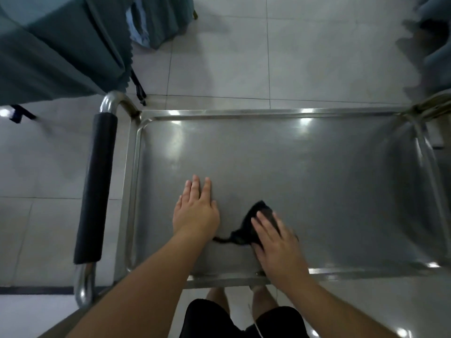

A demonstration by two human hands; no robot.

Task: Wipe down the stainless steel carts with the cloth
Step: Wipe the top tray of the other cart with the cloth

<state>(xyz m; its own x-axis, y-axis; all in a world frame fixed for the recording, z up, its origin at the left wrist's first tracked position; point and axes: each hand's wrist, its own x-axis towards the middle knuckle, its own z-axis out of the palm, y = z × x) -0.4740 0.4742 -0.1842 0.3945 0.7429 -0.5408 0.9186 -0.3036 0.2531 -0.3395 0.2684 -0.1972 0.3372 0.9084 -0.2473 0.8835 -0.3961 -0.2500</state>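
- Cloth (246,228), dark and bunched, lies low centre on the cart tray (317,172), pressed under my right hand (275,240), fingers flat.
- My left hand (195,211) rests open on the steel beside it.
- Padded handle (95,186) stands left; teal drape (48,52) hangs upper left.

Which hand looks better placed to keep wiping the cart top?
The right hand: its straight fingers already press the dark cloth on the cart tray. The left hand lies flat on bare steel, beside the cloth.
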